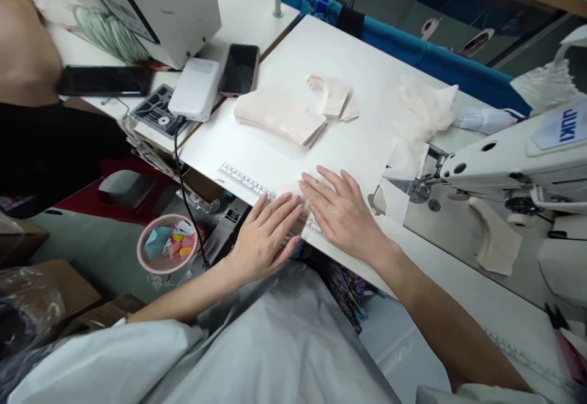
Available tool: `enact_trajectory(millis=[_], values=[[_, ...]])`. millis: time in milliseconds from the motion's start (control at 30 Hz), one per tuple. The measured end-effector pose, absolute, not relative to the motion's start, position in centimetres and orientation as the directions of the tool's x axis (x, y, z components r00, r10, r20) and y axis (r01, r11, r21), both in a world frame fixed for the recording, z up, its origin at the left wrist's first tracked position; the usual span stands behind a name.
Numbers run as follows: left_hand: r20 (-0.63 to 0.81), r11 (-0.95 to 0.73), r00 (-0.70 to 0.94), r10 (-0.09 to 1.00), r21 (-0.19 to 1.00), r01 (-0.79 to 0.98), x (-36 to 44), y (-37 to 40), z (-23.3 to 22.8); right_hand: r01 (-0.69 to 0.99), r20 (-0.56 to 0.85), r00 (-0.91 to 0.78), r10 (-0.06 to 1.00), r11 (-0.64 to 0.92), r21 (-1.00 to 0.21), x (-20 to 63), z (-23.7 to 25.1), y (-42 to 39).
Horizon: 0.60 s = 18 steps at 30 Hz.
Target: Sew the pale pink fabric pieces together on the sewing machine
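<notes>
My left hand [266, 233] and my right hand [342, 211] lie flat, fingers spread, on a small pale pink fabric piece [293, 191] at the near edge of the white sewing table [321, 43]. A printed ruler strip [243, 179] runs along that edge under my fingers. Farther back lie a stack of pink fabric pieces [279, 117] and a smaller folded stack [332, 95]. Crumpled white fabric [424, 113] sits beside the sewing machine [518, 159], whose needle area [419, 187] is to the right of my right hand.
Another person's arm in a black sleeve [41, 141] is at the left. Two phones [239, 69] [103, 80], a white power bank [195, 89] with a black cable, and a second machine [151, 0] sit on the neighbouring table. A pink bowl of scraps [167, 243] stands below.
</notes>
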<state>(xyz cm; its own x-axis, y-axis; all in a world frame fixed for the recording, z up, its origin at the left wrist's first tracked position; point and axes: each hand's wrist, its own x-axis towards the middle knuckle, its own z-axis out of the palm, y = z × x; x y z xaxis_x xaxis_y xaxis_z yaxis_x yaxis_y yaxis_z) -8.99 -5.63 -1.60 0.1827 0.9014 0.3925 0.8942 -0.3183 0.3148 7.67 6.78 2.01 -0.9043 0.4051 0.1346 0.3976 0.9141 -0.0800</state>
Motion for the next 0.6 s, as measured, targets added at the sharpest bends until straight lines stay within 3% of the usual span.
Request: enact_trajectory(millis=[300,600], values=[[0.321,-0.278,0.2,0.926,0.218,0.936,-8.77,-5.68,-1.12,0.483,0.173,-0.866,0.469,0.875,0.048,7.42,1.0,6.13],[0.339,-0.264,0.154,0.928,0.31,0.913,-9.02,-6.11,-0.86,0.462,0.293,-0.821,0.49,0.872,-0.165,8.16,0.81,6.78]])
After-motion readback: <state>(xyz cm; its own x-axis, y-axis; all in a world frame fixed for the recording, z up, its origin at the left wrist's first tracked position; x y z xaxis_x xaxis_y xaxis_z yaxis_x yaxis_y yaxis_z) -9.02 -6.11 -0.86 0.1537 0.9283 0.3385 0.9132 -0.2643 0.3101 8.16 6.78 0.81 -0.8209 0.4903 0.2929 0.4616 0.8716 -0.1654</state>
